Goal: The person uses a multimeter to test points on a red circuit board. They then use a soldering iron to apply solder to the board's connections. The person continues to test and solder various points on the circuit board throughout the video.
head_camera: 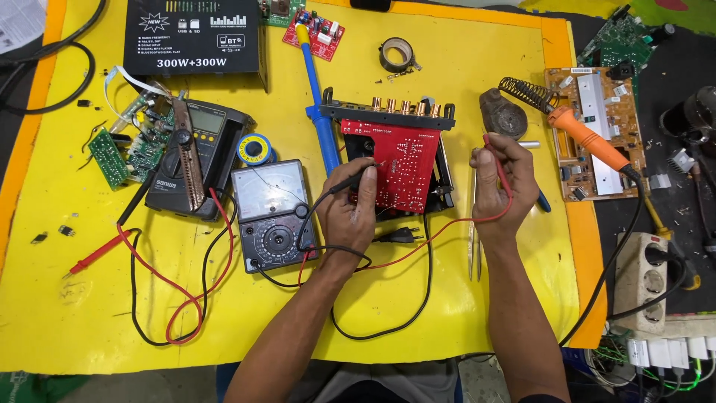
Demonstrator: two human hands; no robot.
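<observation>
Red circuit board point(399, 160) lies near the middle of the yellow counter point(462, 67), solder side up, its long axis running away from the person toward the black connector strip point(388, 113) along its far edge. Just left of the board, the left hand point(350, 209) is closed around a black test probe point(356, 179), whose long axis slants up and to the right, its tip pointing at and touching the board's left part. Right of the board and clear of it, the right hand point(501, 183) pinches a red test probe point(498, 160) between thumb and fingers; that probe stands roughly upright, and its tip is not clearly seen. Both leads trail down to the analogue multimeter point(272, 216) lying left of the board. A blue-handled soldering iron point(319, 104) rests just beyond the board's left edge. Tweezers point(474, 239) lie near the board's right corner, below the right hand. An orange soldering iron point(589, 138) sits well to the board's right.
</observation>
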